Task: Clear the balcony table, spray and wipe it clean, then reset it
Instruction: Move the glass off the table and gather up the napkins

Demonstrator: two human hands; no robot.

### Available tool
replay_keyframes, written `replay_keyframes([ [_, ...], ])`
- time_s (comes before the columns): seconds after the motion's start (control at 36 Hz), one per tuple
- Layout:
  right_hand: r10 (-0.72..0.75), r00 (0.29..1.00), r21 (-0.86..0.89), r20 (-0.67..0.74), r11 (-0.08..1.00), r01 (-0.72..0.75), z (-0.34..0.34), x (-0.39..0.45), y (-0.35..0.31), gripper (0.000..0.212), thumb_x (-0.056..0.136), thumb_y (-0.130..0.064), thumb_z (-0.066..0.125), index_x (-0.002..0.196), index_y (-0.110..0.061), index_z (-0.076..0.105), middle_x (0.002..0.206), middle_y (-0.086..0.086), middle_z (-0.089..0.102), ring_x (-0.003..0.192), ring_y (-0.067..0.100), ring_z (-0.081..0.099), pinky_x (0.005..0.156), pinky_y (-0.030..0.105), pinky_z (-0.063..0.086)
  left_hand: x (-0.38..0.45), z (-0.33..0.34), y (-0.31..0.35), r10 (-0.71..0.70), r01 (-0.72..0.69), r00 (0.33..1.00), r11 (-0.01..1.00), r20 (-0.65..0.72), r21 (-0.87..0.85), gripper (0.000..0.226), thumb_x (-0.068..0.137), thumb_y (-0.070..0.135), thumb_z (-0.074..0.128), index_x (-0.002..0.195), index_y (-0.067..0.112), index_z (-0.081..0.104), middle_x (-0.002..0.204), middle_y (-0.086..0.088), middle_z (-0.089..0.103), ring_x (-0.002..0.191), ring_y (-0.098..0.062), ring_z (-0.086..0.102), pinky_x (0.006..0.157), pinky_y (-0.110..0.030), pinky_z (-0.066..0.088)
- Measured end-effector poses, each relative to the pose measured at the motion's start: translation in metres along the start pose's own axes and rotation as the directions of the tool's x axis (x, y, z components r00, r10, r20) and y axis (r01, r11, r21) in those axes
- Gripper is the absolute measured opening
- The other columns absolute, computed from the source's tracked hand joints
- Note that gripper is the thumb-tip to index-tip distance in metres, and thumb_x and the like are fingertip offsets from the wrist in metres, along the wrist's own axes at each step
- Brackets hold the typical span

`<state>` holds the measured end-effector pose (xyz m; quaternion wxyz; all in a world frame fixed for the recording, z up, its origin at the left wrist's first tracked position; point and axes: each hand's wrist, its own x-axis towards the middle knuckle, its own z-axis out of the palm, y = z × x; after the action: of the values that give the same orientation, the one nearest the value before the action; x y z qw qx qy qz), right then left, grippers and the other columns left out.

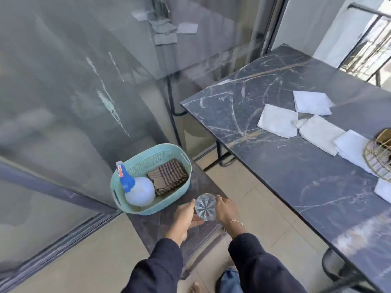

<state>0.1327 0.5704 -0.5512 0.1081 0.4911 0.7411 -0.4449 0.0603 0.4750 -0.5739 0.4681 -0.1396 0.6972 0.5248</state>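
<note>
Hands: my left hand (187, 214) and right hand (225, 210) cup a cut-glass tumbler (205, 206) between them, low over a small dark marble side table (160, 227).
Left fingers: curved round the tumbler's left and lower side, thumb up along its rim.
Right fingers: curled against the tumbler's right side; I cannot tell how the fingertips sit behind the glass.
Tumbler axis: upright, mouth toward the camera, the star-cut base showing through it; whether it touches the side table I cannot tell.
Basket: a pale green plastic basket (167, 153) stands on the same side table, just beyond the tumbler and against the glass door (63, 92).
Basket contents: a white spray bottle (140, 191) with blue trigger head pointing away from me, and a folded brown checked cloth (168, 176) beside it on the right.
Balcony table: the long dark marble table (275, 166) runs off to my right, well apart from the tumbler.
On it: four white folded napkins (277, 120) in a loose row, and a gold wire basket (378, 159) at the frame's edge.
Sleeves: dark, with a thin bracelet (236, 221) on my right wrist.
</note>
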Motion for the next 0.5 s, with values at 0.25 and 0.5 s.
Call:
replay_keyframes([
  [0.25, 0.05, 0.996, 0.0, 0.068, 0.999, -0.05, 0.025, 0.028, 0.01, 0.04, 0.099, -0.016, 0.025, 0.081, -0.002, 0.058, 0.121, 0.026, 0.058, 0.111, 0.036, 0.052, 0.094, 0.036, 0.036, 0.037, -0.002, -0.017, -0.045, 0.046, 0.999, 0.997, -0.024, 0.055, 0.031, 0.102, 0.027, 0.041, 0.107, 0.005, 0.062, 0.093, -0.017, 0.067, 0.075, -0.024, 0.065, 0.05, -0.026, 0.055],
  [0.5, 0.031, 0.993, -0.024, 0.115, 0.999, -0.028, 0.025, 0.018, 0.0, 0.038, 0.1, -0.013, 0.025, 0.113, 0.006, 0.056, 0.131, 0.022, 0.052, 0.123, 0.032, 0.045, 0.1, 0.03, 0.034, 0.023, -0.009, -0.011, -0.066, 0.071, 0.996, 0.993, -0.059, 0.093, 0.039, 0.102, 0.035, 0.039, 0.118, 0.004, 0.056, 0.112, -0.027, 0.063, 0.086, -0.03, 0.064, 0.057, -0.028, 0.057],
])
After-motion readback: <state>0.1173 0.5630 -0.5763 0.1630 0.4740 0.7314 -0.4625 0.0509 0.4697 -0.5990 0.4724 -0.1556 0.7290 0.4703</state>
